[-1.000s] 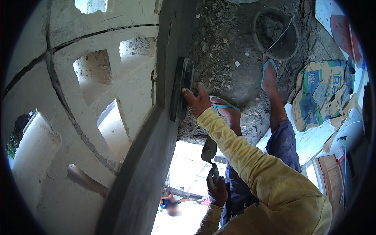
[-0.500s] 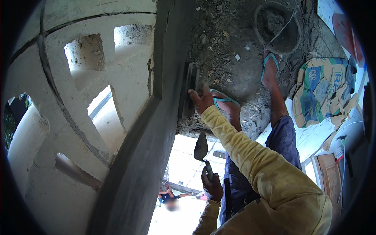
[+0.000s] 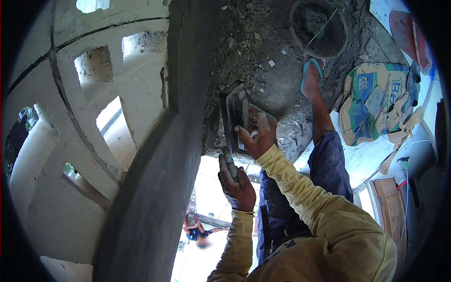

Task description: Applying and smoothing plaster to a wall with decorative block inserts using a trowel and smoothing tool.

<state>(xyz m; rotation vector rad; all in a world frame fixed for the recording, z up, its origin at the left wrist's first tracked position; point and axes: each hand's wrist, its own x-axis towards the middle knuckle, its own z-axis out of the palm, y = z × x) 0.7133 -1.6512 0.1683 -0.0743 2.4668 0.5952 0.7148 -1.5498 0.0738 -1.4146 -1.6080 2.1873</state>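
My right hand (image 3: 256, 138) grips a dark rectangular plastering float (image 3: 235, 105), tilted up close to the smooth grey plastered face (image 3: 155, 183) of the wall and apart from it. Just below, my left hand (image 3: 238, 188) is closed around the handle of a small trowel (image 3: 229, 162). The trowel's blade is up by the float's lower side and partly hard to make out. Left of the plaster stands a pale block wall (image 3: 80, 145) with cut-through openings.
A round bucket (image 3: 345, 40) with grey mortar inside stands at the far right on rough, littered ground (image 3: 256, 51). A crumpled cement bag (image 3: 373, 105) lies beside my feet in teal flip-flops (image 3: 305, 77). Another person (image 3: 199, 230) sits in the background.
My right hand has drawn the float away from the plastered face and turned it. My left hand has raised the trowel up to the float. The view has shifted slightly.
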